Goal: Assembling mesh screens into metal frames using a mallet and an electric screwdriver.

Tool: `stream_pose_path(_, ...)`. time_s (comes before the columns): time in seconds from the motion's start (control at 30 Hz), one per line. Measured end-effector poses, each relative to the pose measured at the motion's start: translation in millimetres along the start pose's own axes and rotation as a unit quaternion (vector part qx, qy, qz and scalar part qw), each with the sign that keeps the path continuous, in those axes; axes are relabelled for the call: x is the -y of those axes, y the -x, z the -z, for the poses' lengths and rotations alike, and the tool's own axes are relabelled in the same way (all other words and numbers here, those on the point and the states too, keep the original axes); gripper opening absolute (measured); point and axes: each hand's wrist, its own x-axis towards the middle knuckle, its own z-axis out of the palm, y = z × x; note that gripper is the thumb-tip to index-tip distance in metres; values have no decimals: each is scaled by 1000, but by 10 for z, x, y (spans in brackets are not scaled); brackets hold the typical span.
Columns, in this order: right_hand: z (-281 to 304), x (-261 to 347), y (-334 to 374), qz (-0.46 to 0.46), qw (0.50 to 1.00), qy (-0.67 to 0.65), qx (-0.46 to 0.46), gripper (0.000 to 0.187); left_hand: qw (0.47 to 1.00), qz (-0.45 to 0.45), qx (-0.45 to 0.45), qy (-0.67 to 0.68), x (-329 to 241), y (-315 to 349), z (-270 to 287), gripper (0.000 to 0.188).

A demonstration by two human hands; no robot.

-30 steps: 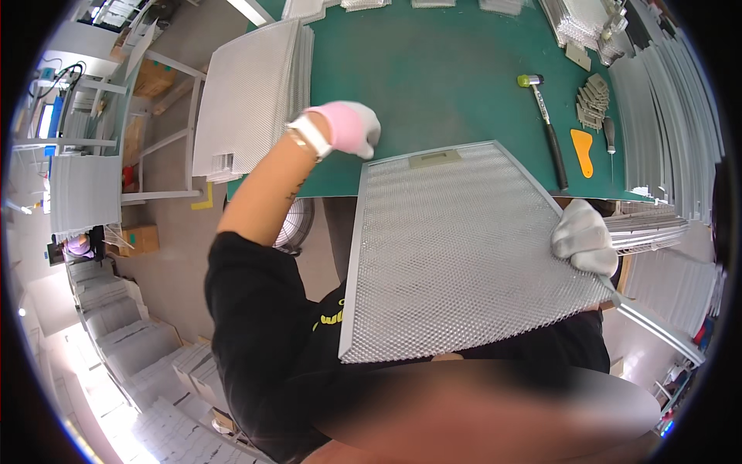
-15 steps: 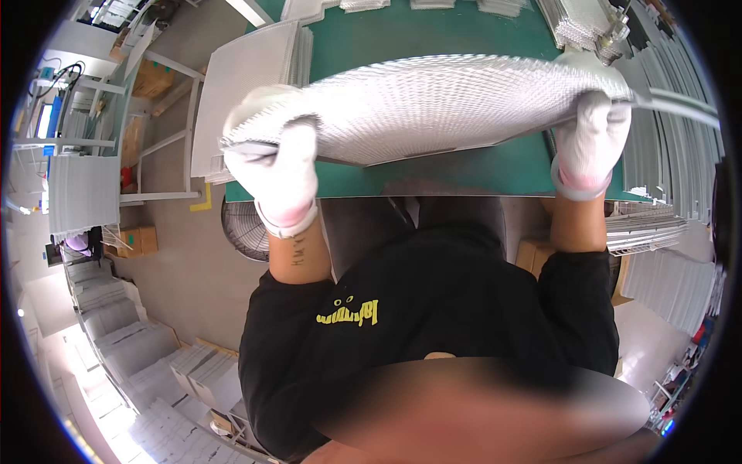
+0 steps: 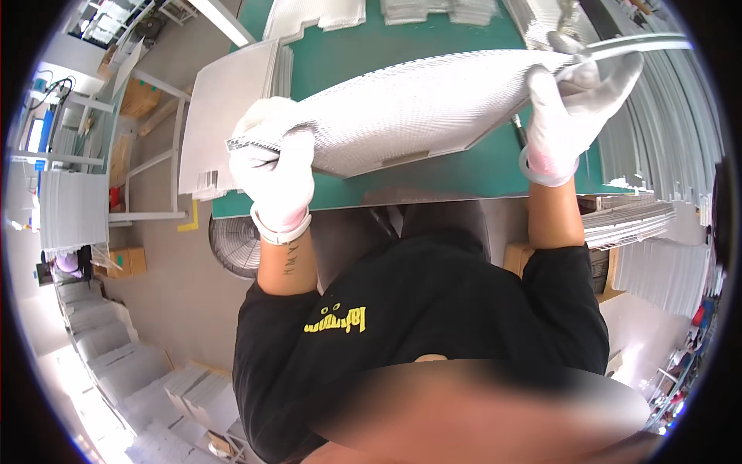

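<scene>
Raised over the green tabletop [image 3: 433, 182] is a wide, silvery-white mesh panel [image 3: 417, 104], bowed along its far edge. My left hand [image 3: 274, 170], in a white glove, is closed round its left end, thumb on the near side. At the opposite corner my gloved right hand [image 3: 568, 116] has fingers bent at the panel's tip, while an outer finger stretches away to the right. A pale narrow strip [image 3: 645, 44] runs rightward from that corner; whether it joins the panel is hidden by the fingers.
A stack of white sheets [image 3: 228, 116] stands left of the panel. Stacked mesh pieces [image 3: 417, 9] lie along the table's far side. Many upright pale panels [image 3: 657, 116] line the right. A round fan grille [image 3: 236, 246] is below the table's left edge.
The panel's right end has moved up and left, so the panel tilts more. My right hand's fingers have shifted and spread at the corner; my left hand keeps its grip.
</scene>
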Motion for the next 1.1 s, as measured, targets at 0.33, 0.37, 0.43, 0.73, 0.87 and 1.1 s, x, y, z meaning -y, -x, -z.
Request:
stream_pose_path(0.33, 373, 246, -845, -93, 859, 120, 489, 29, 999, 26, -21, 1, 62, 55, -4, 7)
stream_pose_path(0.37, 327, 306, -903, -115, 848, 126, 501, 23, 998, 63, -13, -10, 75, 91, 37, 5)
stream_pose_path(0.43, 227, 434, -1048, -68, 824, 135, 546, 24, 995, 95, -7, -21, 34, 83, 130, 3)
stream_pose_path(0.73, -213, 645, -1035, 200, 708, 218, 641, 45, 986, 157, 5, 56, -430, -229, -51, 9)
stream_pose_path(0.87, -432, 705, -1068, 19, 695, 165, 699, 44, 997, 50, 45, -28, -200, -104, -2, 34)
stream_pose_path(1.1, -561, 595, -892, 94, 745, 121, 649, 50, 975, -14, -203, 94, -144, -21, -294, 69)
